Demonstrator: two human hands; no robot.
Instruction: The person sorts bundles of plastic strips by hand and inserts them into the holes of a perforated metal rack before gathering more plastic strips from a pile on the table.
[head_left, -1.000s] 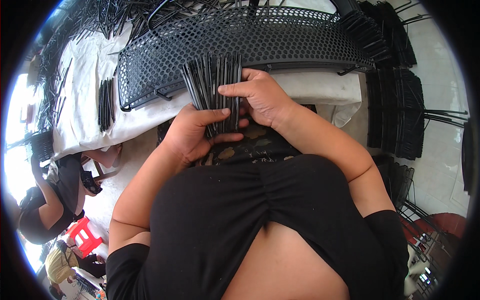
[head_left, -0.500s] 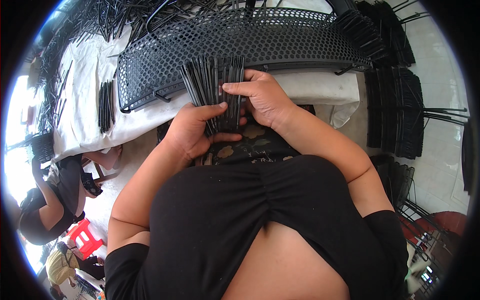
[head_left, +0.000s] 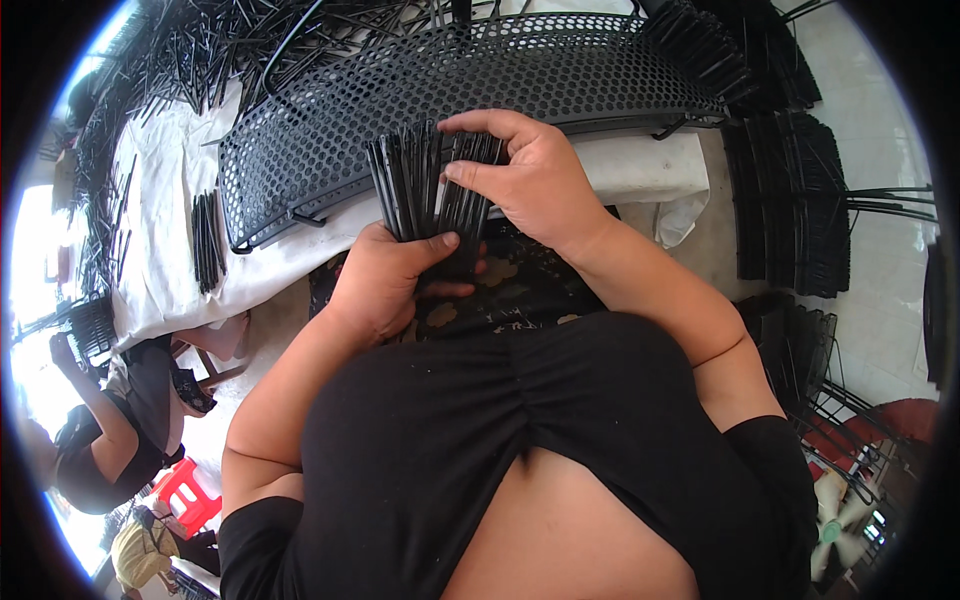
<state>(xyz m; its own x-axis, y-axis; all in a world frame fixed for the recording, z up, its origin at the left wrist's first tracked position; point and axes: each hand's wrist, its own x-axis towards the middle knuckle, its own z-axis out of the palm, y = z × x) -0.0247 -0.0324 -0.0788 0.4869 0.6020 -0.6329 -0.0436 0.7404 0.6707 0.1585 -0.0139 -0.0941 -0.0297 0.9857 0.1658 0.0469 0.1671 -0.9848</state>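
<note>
A fanned bundle of thin black strips (head_left: 405,190) stands upright in front of me, split into two clusters with a narrow gap between their tops. My left hand (head_left: 380,280) is closed round its lower end, thumb across the front. At the right-hand cluster, my right hand (head_left: 545,185) curls its thumb over the front of the strips and its index finger near their top ends. Its other fingers are mostly hidden behind. Just beyond the bundle is a black perforated mesh panel (head_left: 330,150) with a curved frame.
White cloth (head_left: 160,200) covers the table, bearing a small row of black strips (head_left: 208,240) and a heap of loose ones (head_left: 220,50). Stacked black pieces (head_left: 790,205) stand at the right. Two other people are at the left, near a red stool (head_left: 188,492).
My right hand's index finger has risen from behind the bundle to the strips' top ends. The left hand still holds the lower end, and the view has shifted slightly.
</note>
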